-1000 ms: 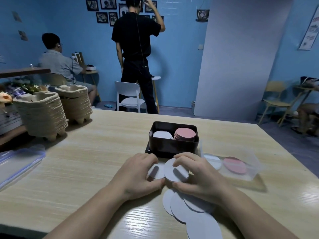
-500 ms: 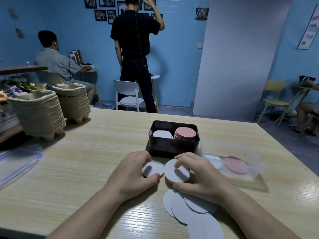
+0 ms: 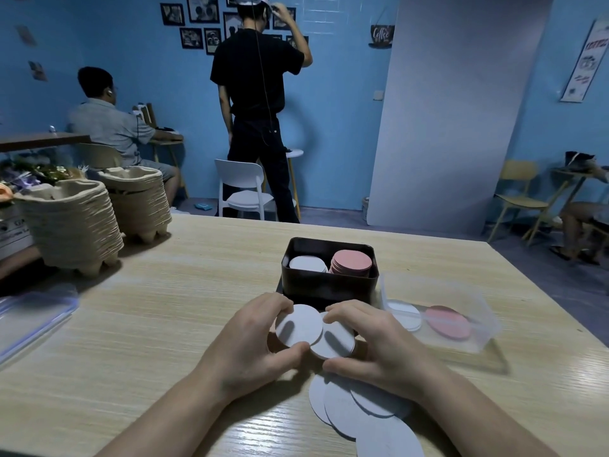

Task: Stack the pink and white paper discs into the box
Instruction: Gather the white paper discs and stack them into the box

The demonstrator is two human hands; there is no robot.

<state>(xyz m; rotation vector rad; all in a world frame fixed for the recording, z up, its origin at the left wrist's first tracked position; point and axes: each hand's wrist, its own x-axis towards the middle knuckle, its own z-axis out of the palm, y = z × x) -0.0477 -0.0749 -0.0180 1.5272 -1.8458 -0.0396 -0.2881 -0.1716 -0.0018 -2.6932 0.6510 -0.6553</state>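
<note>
A dark box [image 3: 329, 286] stands mid-table with a white disc stack [image 3: 308, 263] on its left side and a pink disc stack [image 3: 351, 262] on its right. Just in front of it my left hand [image 3: 250, 349] pinches a white disc [image 3: 298, 326] by its edge. It overlaps a small white stack [image 3: 337, 339] that my right hand [image 3: 379, 347] grips between thumb and fingers. Several loose white discs [image 3: 359, 413] lie fanned on the table under my right wrist.
A clear plastic bag [image 3: 461, 311] right of the box holds a white and a pink disc. Two stacks of pulp trays [image 3: 72, 225] stand at the far left, and a clear zip bag [image 3: 29, 321] lies at the left edge. People and chairs are beyond the table.
My left hand has brought its white disc up and rightward until it overlaps the stack in my right hand. The right hand has hardly moved.
</note>
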